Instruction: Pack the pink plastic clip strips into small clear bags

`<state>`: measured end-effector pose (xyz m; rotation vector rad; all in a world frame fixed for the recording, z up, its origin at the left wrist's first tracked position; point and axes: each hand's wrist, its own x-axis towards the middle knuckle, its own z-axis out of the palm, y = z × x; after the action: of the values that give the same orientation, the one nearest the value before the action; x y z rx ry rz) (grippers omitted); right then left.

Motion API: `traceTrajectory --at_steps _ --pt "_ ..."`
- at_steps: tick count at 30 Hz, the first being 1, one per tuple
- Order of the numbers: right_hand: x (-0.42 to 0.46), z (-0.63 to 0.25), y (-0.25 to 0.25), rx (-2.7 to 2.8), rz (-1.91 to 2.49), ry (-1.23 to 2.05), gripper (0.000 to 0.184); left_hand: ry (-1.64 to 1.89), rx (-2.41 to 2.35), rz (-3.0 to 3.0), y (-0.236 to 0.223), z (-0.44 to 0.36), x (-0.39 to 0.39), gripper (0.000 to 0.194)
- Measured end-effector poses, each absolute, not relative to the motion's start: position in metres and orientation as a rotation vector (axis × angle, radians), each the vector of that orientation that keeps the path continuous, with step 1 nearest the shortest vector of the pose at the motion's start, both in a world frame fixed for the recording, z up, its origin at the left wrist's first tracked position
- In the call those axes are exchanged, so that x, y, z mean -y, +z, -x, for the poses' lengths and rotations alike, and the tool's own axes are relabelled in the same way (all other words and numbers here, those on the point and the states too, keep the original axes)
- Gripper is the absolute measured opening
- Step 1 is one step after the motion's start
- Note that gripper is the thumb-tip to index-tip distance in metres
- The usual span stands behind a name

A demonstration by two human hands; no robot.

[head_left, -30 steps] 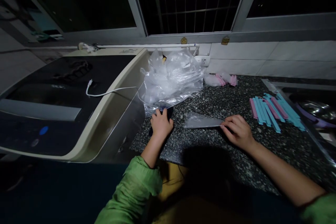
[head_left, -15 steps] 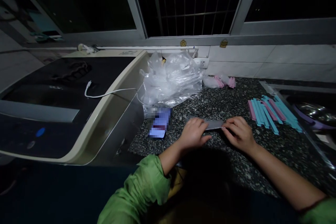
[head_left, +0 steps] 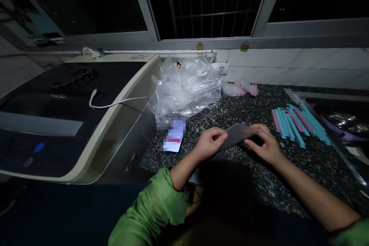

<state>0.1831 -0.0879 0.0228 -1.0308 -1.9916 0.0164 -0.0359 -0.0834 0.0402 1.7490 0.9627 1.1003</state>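
A small translucent grey plastic bag stretches between my two hands, tilted above the dark speckled counter. My left hand pinches its left end, thumb on top. At the other end, my right hand has its fingers over the bag's right edge, partly hiding it, with the thumb lower down. Blue strips and pink strips, probably plastic bag clips, lie in a loose pile to the right of my right hand. Left of my left hand rests a phone with a lit, partly blurred screen.
Crumpled clear plastic bags are heaped at the back, beside small bundles with pink strips. A washing machine borders the counter on the left, a white cable across it. A sink with a metal bowl lies right.
The bag has been raised and tilted up, showing more of its face. My left hand has turned from palm-down to a thumb-on-top pinch. The phone screen is brighter.
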Motion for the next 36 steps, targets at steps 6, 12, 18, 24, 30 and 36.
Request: traceTrajectory --at_steps 6,12,18,24,30,36 --pt "0.087 -0.184 0.023 1.83 1.039 0.254 0.012 1.057 -0.952 -1.323 0.051 0.037 0.079 0.036" --pt "0.092 -0.178 0.03 1.621 1.122 0.462 0.02 0.886 -0.815 -0.955 0.05 0.026 0.079 0.042" --pt "0.097 -0.172 0.033 1.556 1.228 0.677 0.028 0.919 -0.753 -0.888 0.043 0.015 0.07 0.05" --pt "0.094 -0.166 0.023 1.665 1.267 0.804 0.03 1.217 -0.92 -0.996 0.024 0.014 0.054 0.038" --pt "0.094 -0.161 0.013 1.893 1.285 0.852 0.026 1.335 -0.992 -1.064 0.023 0.019 0.055 0.033" --pt "0.094 -0.16 0.004 1.999 1.267 0.789 0.024 1.396 -1.064 -1.144 0.027 0.022 0.057 0.027"
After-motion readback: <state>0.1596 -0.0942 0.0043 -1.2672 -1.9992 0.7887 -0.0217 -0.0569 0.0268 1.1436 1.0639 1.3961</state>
